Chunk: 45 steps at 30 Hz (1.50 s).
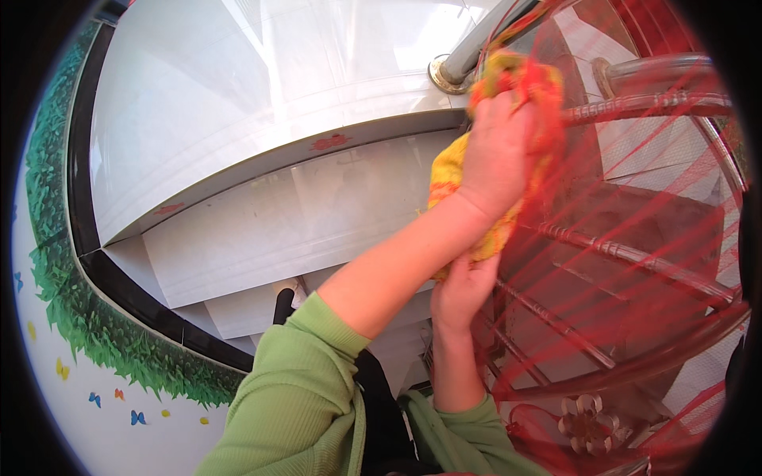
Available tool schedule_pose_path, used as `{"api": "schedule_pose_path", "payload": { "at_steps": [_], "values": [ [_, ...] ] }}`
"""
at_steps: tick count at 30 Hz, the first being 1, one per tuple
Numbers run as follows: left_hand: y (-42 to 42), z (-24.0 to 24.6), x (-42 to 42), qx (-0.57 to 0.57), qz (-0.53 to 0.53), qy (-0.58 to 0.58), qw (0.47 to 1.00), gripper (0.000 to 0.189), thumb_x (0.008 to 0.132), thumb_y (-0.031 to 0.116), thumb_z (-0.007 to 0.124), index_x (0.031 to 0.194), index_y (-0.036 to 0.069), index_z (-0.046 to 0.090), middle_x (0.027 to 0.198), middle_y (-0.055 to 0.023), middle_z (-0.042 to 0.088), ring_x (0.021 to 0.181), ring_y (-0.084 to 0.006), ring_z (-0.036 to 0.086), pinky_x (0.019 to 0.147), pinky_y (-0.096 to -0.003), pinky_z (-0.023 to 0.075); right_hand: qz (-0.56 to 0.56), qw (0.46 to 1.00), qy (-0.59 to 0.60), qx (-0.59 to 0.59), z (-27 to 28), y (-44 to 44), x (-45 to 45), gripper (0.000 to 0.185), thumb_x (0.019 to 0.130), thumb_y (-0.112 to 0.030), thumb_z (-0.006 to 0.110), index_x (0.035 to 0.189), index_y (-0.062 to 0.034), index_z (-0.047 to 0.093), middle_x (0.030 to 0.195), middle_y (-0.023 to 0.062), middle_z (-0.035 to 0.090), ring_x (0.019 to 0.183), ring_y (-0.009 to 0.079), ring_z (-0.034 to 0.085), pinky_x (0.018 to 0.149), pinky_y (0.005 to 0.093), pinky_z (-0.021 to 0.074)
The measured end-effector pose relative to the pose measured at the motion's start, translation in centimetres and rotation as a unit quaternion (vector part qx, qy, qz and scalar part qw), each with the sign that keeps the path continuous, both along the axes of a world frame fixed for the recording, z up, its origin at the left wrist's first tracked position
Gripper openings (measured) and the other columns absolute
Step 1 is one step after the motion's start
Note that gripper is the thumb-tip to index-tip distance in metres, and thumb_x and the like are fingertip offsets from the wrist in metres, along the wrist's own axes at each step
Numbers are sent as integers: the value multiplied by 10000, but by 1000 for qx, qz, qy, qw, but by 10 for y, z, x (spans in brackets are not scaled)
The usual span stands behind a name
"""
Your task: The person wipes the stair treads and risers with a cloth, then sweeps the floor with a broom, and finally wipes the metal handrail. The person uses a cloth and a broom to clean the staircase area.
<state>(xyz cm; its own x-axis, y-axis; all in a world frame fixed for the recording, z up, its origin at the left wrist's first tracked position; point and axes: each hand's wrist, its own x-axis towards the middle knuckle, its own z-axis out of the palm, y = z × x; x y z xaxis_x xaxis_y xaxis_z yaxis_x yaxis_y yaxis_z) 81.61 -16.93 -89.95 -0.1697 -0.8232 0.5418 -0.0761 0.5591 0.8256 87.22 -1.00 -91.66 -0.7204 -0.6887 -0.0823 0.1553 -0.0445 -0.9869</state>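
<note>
A yellow, orange and red cloth (447, 166) is bunched against the inner side of a metal stair railing (631, 256). My left hand (499, 154) reaches across to the right and presses on the upper part of this cloth, its fingers blurred and partly sunk in the folds. Lower down, my right hand (464, 294) has its fingers at the cloth's bottom end, which partly hides them. Whether the cloth wraps around a bar behind it, I cannot tell. Red netting (595, 333) is stretched along the railing just right of both hands.
White tiled steps (286, 208) run below me, with a wide landing (238, 77) above. A steel post (461, 62) with a round base stands at the landing's edge. Black skirting (137, 297) borders the left wall, which carries a grass decal (119, 345). One foot (287, 300) shows on a step.
</note>
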Motion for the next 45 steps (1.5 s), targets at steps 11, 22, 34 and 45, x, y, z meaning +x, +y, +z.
{"api": "schedule_pose_path", "payload": {
  "at_steps": [11, 22, 34, 45],
  "values": [
    [59, -86, 46, 128, -45, -72, 988, 423, 807, 37, 687, 1220, 5, 598, 1332, -228, 529, 1204, -443, 497, 1055, -488, 431, 103, 971, -14, 215, -83, 46, 22, 398, 1003, -92, 612, 1362, 33, 495, 1284, 101, 627, 1175, 190, 602, 1022, 308, 460],
    [53, -115, 28, 340, -109, 8, 934, 396, 925, 276, 718, 1184, 0, 606, 1110, -239, 686, 1068, -426, 626, 963, -485, 487, 55, 986, -59, 149, -69, 57, 22, 336, 1039, -51, 540, 1352, 61, 492, 1296, 114, 615, 1165, 174, 601, 1009, 321, 468],
    [177, -215, 62, 535, -248, -14, 808, 388, 976, 237, 668, 1292, 26, 592, 1180, -151, 679, 1094, -269, 643, 980, -380, 481, 23, 939, -148, 311, -153, 159, 45, 339, 1036, -62, 562, 1351, 50, 506, 1324, 99, 604, 1201, 173, 574, 1031, 312, 448],
    [120, -193, 2, 368, -145, 25, 918, 390, 862, 145, 756, 1212, 42, 622, 1142, -199, 690, 1063, -414, 650, 927, -440, 512, 3, 977, -105, 186, -141, 111, 4, 298, 1055, -79, 539, 1319, 60, 537, 1270, 98, 625, 1122, 148, 608, 954, 293, 487]
  ]
}}
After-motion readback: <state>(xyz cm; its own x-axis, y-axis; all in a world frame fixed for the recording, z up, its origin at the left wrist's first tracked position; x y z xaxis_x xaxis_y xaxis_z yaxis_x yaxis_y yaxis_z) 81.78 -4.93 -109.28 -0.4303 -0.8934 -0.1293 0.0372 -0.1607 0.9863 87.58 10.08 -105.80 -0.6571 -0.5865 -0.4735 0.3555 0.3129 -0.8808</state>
